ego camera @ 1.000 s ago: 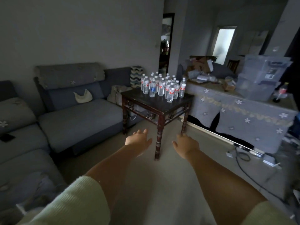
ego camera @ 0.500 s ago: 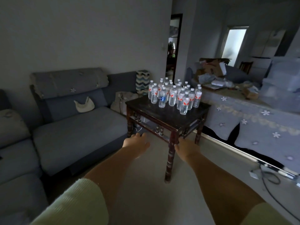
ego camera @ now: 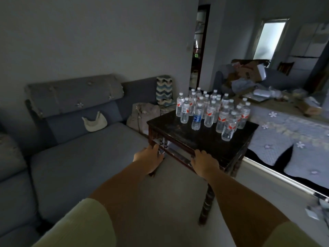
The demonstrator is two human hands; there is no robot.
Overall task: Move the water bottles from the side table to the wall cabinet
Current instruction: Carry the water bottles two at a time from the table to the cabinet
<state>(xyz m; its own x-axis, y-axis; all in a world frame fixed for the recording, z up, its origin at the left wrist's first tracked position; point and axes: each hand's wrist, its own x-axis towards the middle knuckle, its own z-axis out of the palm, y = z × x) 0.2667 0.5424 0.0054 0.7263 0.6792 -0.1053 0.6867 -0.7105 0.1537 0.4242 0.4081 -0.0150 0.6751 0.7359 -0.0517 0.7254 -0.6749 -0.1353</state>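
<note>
Head view: our left hand (ego camera: 148, 158) and right hand (ego camera: 204, 163), both grips open and empty, near the worktop (ego camera: 188, 134); bumping it could topple the crowded water bottles (ego camera: 211, 111).

I see both hands reaching toward the near edge of the dark table (ego camera: 188, 138), left hand (ego camera: 148, 157) and right hand (ego camera: 204, 163) empty with loose fingers. Upright water bottles (ego camera: 211, 109) crowd its far side, beside a grey sofa (ego camera: 85, 148).
</note>
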